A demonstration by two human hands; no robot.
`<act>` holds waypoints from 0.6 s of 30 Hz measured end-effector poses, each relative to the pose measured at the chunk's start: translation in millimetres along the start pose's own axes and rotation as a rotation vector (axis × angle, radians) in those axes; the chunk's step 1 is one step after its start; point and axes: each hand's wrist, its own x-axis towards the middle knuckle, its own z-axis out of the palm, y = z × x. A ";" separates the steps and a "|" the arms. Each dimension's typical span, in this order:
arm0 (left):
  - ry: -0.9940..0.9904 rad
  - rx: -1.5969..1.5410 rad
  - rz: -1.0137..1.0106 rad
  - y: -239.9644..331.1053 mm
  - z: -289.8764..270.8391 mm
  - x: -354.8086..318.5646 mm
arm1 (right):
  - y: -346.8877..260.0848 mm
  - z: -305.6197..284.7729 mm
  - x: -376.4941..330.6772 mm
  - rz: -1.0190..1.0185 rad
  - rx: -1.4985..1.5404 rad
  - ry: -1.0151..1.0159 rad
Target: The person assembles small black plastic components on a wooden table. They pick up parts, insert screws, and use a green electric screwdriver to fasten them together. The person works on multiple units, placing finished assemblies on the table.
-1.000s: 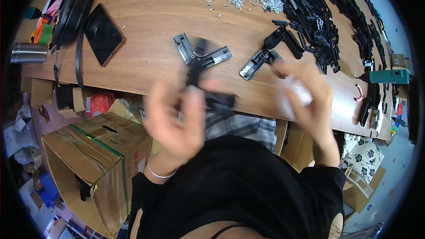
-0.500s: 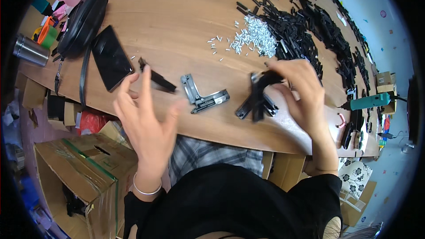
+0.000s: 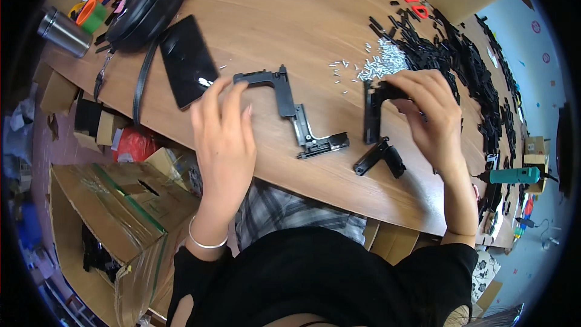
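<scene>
My left hand point(image 3: 223, 136) is open, its fingertips at the end of a black angled plastic part point(image 3: 282, 97) on the table; the thumb stays apart from it. Touching that part's lower end lies an L-shaped plastic shell half point(image 3: 302, 126), hollow side up, with grey inner faces. My right hand point(image 3: 433, 112) grips another black L-shaped plastic part point(image 3: 371, 124) by its upper arm, fingers curled over it and partly hiding it. Just below this one rests a second L-shaped black part point(image 3: 382, 156) on the table.
Small silver screws point(image 3: 387, 60) lie heaped beside a large pile of black plastic parts point(image 3: 436, 48). Red-handled scissors point(image 3: 419, 11) lie behind. A teal electric screwdriver point(image 3: 514, 175) is at far right. A phone point(image 3: 186, 63), black bag point(image 3: 148, 6) and steel cup point(image 3: 63, 31) occupy the left.
The angled part by my left hand now lies against the grey-lined shell half. My right hand has raised its black part off the one beneath. The whole view has shifted.
</scene>
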 end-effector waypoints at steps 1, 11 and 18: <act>0.011 0.030 0.069 -0.6 -0.4 7.7 | 4.1 -0.8 -3.0 0.025 0.001 0.007; -0.155 -0.051 0.239 -20.8 21.4 41.1 | 4.2 -13.0 -27.6 0.154 0.038 0.030; -0.082 -0.293 0.063 -20.7 5.4 26.8 | 3.5 -18.5 -44.2 0.225 0.036 0.051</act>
